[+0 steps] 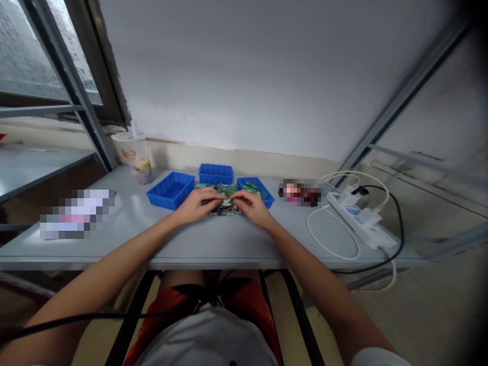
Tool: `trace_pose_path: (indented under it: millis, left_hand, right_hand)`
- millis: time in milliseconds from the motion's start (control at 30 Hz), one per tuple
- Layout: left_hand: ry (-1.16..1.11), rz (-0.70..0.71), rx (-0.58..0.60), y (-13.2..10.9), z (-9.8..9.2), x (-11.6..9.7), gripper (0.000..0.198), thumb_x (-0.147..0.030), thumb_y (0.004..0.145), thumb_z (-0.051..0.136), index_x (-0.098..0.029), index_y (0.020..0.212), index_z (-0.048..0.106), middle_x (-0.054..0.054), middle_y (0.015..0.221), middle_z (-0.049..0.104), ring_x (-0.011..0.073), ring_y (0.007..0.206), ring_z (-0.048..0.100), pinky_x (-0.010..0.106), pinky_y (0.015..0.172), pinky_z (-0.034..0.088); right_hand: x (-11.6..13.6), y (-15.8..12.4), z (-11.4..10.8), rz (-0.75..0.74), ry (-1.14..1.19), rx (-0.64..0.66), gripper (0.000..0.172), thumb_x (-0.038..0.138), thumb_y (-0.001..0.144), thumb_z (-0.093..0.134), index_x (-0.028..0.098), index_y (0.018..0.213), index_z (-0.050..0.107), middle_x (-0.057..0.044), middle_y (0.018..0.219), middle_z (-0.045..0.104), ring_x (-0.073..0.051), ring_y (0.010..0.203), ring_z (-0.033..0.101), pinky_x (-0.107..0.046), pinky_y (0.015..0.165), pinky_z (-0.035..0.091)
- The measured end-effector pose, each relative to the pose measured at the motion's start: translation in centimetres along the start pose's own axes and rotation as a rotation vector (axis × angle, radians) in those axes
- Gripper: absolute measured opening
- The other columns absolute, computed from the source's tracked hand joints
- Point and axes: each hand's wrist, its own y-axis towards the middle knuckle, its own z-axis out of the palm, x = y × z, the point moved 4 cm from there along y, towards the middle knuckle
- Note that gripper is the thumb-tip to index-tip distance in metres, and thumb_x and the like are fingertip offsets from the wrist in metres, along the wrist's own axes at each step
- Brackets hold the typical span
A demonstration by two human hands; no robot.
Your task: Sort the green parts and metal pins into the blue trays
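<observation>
Grey cloth [209,340] lies nearest; beyond, the left hand [198,204] and right hand [253,206] curl over a green pile [229,190] on the bench [217,244], before a blue tray [216,175]. Whether their fingers [212,193] grip anything, I can't tell.

Dormitory-like room: grey bench [221,245] between metal posts [95,140]; window [23,56]; plain wall [244,76]; drink cup [139,158]; power strip [358,225] with plugs [370,217].

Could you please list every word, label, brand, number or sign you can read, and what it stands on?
Clear plastic drink cup: orange lettering, perhaps "co", too blurred to be sure.
White rectangular power strip: blue markings, too small to read.
Green-and-silver pile of small items: no legible lettering.
</observation>
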Motion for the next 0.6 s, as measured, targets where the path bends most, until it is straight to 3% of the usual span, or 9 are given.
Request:
trace_pose_path:
  millis: [600]
  left_hand:
    - [0.015,-0.008,0.051,0.0,-0.1,-0.5,0.028,-0.019,0.086,0.045,-0.017,0.103,0.068,0.005,0.080,0.061,0.0140,0.074,0.057,0.026,0.068,0.045]
  right_hand:
    - [1.2,-0.1,-0.2,-0.021,-0.050,0.014,0.017,0.031,0.085,0.051,0.020,0.090,0.064,-0.002,0.079,0.062,-0.010,0.060,0.055,-0.023,0.053,0.043]
